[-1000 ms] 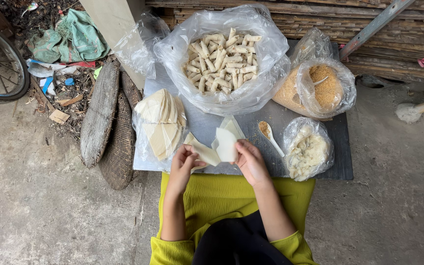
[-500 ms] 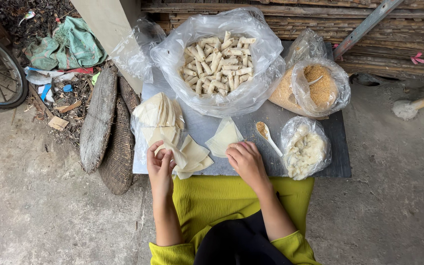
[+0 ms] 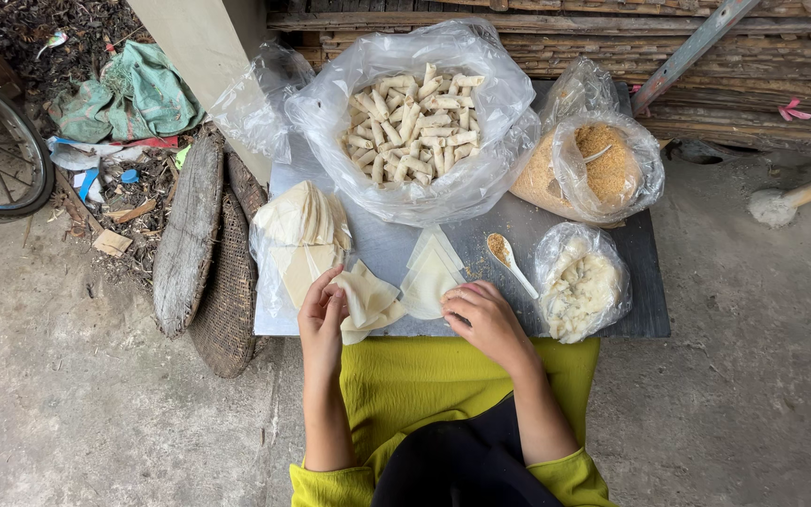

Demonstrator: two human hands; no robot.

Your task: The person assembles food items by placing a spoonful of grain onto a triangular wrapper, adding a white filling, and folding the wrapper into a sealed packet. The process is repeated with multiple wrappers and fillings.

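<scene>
Left hand (image 3: 323, 314) pinches a wrapper (image 3: 368, 302) off the stack (image 3: 300, 235) beside it, while right hand (image 3: 482, 317), loosely curled and empty, steadies the flat wrapper (image 3: 429, 282).

Pale cream wrapper sheets (image 3: 368, 299), off-white rolls (image 3: 413, 122) in clear bag, golden-brown crumbs (image 3: 603, 164), white spoon (image 3: 515, 268), whitish filling (image 3: 579, 291), grey board (image 3: 645, 272), yellow-green garment (image 3: 424, 385), teal cloth (image 3: 138, 94), brown woven basket (image 3: 227, 300).

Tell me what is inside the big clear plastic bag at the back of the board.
The big clear bag holds a heap of pale rolled wrappers, small finger-shaped rolls piled loosely. Only the top layer shows; whatever lies beneath the pile, and what is rolled inside each one, is covered.
</scene>
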